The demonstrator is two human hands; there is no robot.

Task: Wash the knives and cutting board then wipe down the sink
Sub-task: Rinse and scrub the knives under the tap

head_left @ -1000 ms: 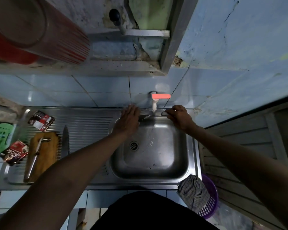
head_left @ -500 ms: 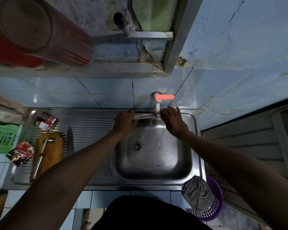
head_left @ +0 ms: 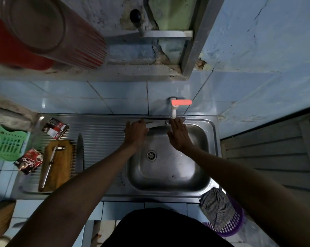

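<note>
Left hand point(head_left: 135, 133) grips a slim steel knife point(head_left: 155, 124) over the dented metal sink point(head_left: 211, 125).

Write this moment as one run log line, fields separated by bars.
left hand grips knife under tap | right hand open beside blade | cutting board unwashed on drainboard

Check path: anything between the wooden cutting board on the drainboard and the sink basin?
Yes: a long steel knife lies on the ribbed drainboard beside the wooden cutting board, toward the steel sink basin, and the left forearm crosses above.
</note>
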